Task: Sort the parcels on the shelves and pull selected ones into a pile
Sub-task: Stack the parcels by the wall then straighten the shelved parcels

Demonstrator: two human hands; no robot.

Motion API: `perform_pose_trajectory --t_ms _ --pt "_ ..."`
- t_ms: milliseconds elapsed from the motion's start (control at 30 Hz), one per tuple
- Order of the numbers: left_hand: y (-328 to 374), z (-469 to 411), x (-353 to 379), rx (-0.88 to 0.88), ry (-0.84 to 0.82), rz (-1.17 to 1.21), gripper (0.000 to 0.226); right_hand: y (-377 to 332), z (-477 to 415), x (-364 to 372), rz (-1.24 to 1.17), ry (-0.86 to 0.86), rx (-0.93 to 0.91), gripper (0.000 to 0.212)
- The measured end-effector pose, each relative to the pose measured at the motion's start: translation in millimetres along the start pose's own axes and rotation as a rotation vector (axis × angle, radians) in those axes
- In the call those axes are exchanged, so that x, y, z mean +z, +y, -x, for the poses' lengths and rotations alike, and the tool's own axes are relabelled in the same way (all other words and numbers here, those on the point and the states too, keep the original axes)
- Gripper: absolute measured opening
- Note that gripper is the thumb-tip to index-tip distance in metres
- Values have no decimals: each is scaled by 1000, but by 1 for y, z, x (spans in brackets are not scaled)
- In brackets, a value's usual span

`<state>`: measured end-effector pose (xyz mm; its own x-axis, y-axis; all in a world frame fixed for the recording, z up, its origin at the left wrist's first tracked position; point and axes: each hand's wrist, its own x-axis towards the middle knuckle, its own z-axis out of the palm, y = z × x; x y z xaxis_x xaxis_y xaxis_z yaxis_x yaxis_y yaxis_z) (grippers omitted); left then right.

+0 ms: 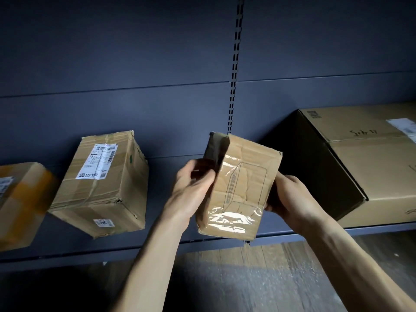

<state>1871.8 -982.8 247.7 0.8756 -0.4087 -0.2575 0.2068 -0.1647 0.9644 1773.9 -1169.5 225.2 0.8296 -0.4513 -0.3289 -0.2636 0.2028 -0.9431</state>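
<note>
A small brown cardboard parcel (240,188), creased and wrapped in clear tape with a line drawing on its face, is held tilted in front of the shelf. My left hand (191,190) grips its left side with fingers curled round the edge. My right hand (290,199) holds its right side, fingers hidden behind the box. On the dark shelf (171,242) to the left lies a medium taped box (101,188) with a white shipping label. A large box (360,167) sits at the right.
A third parcel (18,203) with yellowish tape lies at the far left edge. The shelf's dark back panel has a slotted upright (234,64). Below the shelf edge, grey wood-pattern floor (258,278) shows.
</note>
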Motion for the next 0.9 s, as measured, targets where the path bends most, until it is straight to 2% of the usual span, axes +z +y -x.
perform_pose_trajectory --t_ms 100,200,233,300,333,367,433,467,567,700,900 --pt "5 -3 0 -33 6 -102 48 -2 2 2 -56 -14 7 45" --pt "3 -6 -2 -137 16 -129 28 -2 3 6 -130 -55 -1 54" --pt "3 -6 -1 -171 24 -140 30 -2 0 4 -157 -59 3 62" --pt "2 -7 -1 -199 32 -168 59 -3 -3 1 -201 -60 7 73" --pt "1 -7 1 -203 51 -163 80 -4 -5 -1 -218 -55 -9 72" --pt "1 -7 2 -192 83 -145 91 -4 -7 -2 -244 -39 -20 64" --pt "2 -6 4 -133 142 -92 79 -5 -10 -4 -256 37 -40 36" --pt "0 -7 5 -112 153 -63 71 -4 -10 -4 -232 70 -44 29" --pt "-4 -10 3 -85 150 7 58 -1 -9 -1 -122 83 -34 32" --pt "5 -9 3 -43 137 124 30 2 -6 0 -11 50 -22 41" --pt "5 -7 7 -35 134 94 35 4 -8 -2 -42 49 36 43"
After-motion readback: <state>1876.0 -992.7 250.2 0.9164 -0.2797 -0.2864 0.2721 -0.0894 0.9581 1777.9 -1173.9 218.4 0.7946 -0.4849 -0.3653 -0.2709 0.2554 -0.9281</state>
